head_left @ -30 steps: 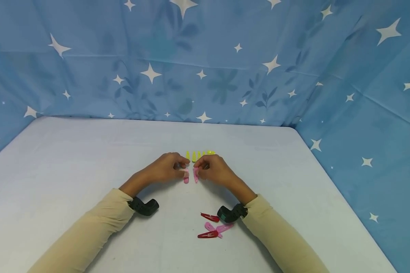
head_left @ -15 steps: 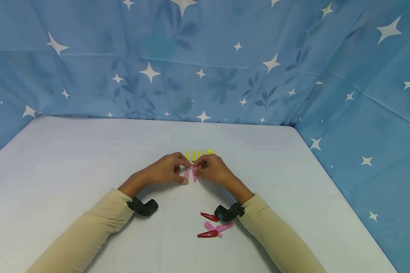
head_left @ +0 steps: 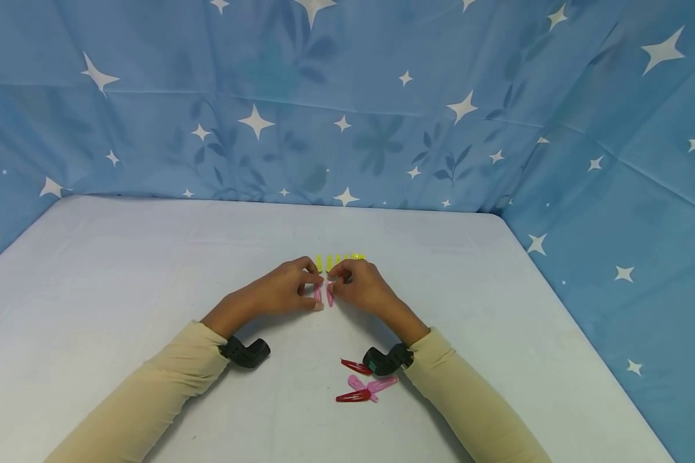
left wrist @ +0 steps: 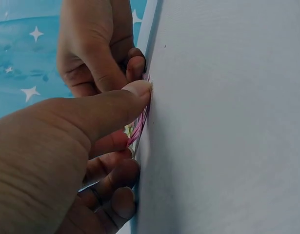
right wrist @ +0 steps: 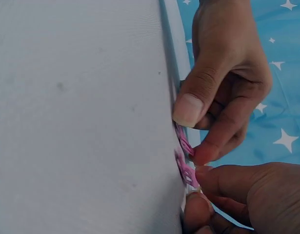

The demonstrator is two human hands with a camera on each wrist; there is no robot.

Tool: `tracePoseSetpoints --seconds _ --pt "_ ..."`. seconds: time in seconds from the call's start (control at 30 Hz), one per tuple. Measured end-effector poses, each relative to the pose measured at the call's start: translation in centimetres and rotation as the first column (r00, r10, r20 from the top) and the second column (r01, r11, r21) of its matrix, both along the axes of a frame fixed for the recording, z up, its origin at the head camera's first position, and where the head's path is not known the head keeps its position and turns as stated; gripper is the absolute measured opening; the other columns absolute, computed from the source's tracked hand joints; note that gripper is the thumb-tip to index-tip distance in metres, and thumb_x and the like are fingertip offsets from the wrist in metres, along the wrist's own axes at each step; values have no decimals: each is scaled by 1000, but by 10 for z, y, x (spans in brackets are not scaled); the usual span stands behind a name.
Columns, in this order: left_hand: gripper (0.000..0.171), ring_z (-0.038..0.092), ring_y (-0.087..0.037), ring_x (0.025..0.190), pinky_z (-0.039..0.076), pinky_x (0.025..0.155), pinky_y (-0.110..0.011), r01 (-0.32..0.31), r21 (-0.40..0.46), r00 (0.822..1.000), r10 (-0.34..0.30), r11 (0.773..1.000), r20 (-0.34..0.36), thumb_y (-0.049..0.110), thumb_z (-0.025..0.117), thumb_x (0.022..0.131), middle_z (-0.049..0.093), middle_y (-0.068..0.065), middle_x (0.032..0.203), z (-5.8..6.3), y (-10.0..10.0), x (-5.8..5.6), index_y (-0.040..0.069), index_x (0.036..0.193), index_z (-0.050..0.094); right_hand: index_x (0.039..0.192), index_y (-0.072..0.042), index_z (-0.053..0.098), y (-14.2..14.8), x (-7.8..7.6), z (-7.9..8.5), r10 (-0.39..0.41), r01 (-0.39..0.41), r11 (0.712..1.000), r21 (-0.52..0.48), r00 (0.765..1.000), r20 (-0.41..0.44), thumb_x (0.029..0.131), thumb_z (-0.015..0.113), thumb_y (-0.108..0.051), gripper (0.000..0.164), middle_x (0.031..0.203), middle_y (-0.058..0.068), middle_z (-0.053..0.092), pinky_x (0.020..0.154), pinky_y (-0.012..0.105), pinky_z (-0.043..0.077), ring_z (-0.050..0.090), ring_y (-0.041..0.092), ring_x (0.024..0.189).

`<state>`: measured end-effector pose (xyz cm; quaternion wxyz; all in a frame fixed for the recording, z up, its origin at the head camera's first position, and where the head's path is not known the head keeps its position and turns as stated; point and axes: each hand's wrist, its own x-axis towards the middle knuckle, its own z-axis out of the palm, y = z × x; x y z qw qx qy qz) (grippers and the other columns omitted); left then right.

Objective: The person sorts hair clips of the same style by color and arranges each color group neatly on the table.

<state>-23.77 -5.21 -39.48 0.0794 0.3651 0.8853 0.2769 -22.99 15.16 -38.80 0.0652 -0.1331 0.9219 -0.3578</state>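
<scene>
Two pink snap hair clips lie side by side on the white table. My left hand (head_left: 280,288) holds the left pink hair clip (head_left: 318,294) lengthwise, thumb at the near end and a finger at the far end; in the right wrist view this same clip (right wrist: 184,140) spans from thumb to fingertip. The right pink hair clip (head_left: 330,296) is pinched near its far end by my right hand (head_left: 366,288). Just beyond both hands stands a row of several yellow hair clips (head_left: 329,263), partly covered by the fingers.
Nearer to me, below the right wrist, lie a red hair clip (head_left: 356,366), another red clip (head_left: 353,397) and crossed pink clips (head_left: 383,384). A black wrist camera (head_left: 383,361) hangs close over the upper red one. Behind the table (head_left: 150,257) hangs a blue starry curtain (head_left: 347,96).
The left pink clip has turned and straightened, and my left thumb has slid to its near end. My right hand has shifted slightly left with its clip, narrowing the gap.
</scene>
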Motion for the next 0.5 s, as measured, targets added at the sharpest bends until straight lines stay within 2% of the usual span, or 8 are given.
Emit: tracePoseSetpoints --seconds 0.23,0.5 --pt "40 51 -9 77 44 71 -24 -4 -11 1000 4 1000 -15 24 77 87 54 -7 111 1 0 2 3 121 70 110 -4 70 7 6 4 5 -3 999 -52 999 41 91 64 -9 21 88 7 67 58 23 46 59 10 63" --pt "38 52 -10 79 46 72 -25 7 25 1000 -6 1000 -27 21 77 86 55 -7 107 0 0 1 3 119 72 107 -9 71 16 18 9 -43 45 999 -22 993 106 94 65 -19 18 97 5 67 59 25 49 62 12 65"
